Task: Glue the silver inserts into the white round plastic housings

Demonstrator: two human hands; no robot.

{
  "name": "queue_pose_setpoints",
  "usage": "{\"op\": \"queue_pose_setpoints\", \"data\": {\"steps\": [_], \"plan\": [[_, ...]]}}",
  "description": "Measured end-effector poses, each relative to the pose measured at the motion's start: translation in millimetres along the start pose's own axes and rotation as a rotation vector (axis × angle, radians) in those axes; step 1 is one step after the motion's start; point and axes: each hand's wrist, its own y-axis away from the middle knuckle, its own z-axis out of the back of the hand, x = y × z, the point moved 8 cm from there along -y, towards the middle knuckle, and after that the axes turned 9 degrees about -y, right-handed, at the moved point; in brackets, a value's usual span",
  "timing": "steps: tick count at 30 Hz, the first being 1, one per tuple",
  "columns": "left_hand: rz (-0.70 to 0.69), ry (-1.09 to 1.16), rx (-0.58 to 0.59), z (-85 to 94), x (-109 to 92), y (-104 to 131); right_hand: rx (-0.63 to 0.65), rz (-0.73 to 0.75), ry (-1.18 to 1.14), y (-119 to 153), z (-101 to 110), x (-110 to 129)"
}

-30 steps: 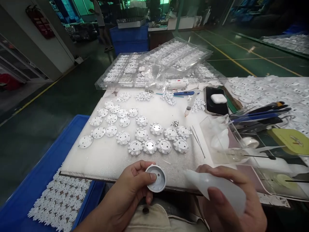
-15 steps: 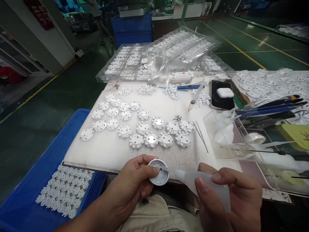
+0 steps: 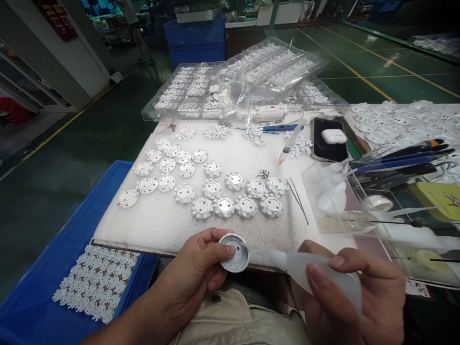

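Note:
My left hand point(image 3: 203, 263) grips a small round white plastic cup-shaped part point(image 3: 240, 262), thumb over its rim and its hollow side tilted up toward me. A dark dot shows on the part's inner floor. My right hand point(image 3: 354, 292) is wrapped round a translucent white squeeze bottle point(image 3: 319, 273), whose thin clear nozzle points left at the part's rim. Whether the tip touches the part I cannot tell. Beyond my hands, several white round parts with knobbed edges point(image 3: 224, 207) lie in rows on a white foam sheet point(image 3: 158, 225).
Tweezers point(image 3: 298, 200) lie right of the rows, near a small pile of shiny bits point(image 3: 264, 173). A syringe point(image 3: 290, 143), a phone point(image 3: 328, 141) and a clear tray of bottles point(image 3: 316, 211) stand farther right. A blue crate point(image 3: 72, 254) sits low at left.
My right hand and the bottle have moved right, drawing the nozzle back toward the part's rim. The left hand with the part has shifted only slightly.

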Motion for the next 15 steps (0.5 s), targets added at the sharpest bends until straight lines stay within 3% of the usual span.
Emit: {"op": "queue_pose_setpoints", "data": {"steps": [4,7,10,15], "plan": [[-0.047,-0.005,-0.02,0.5,-8,2,-0.032,0.028,-0.011,-3,14,-6],[-0.09,-0.013,-0.058,1.6,-14,3,0.143,0.048,0.123,-1,3,-19],[-0.11,-0.031,-0.094,2.2,-18,5,0.272,0.194,0.315,4,-11,-23],[-0.095,-0.02,-0.038,-1.3,-18,3,0.227,0.284,0.467,4,-7,-21]]}}
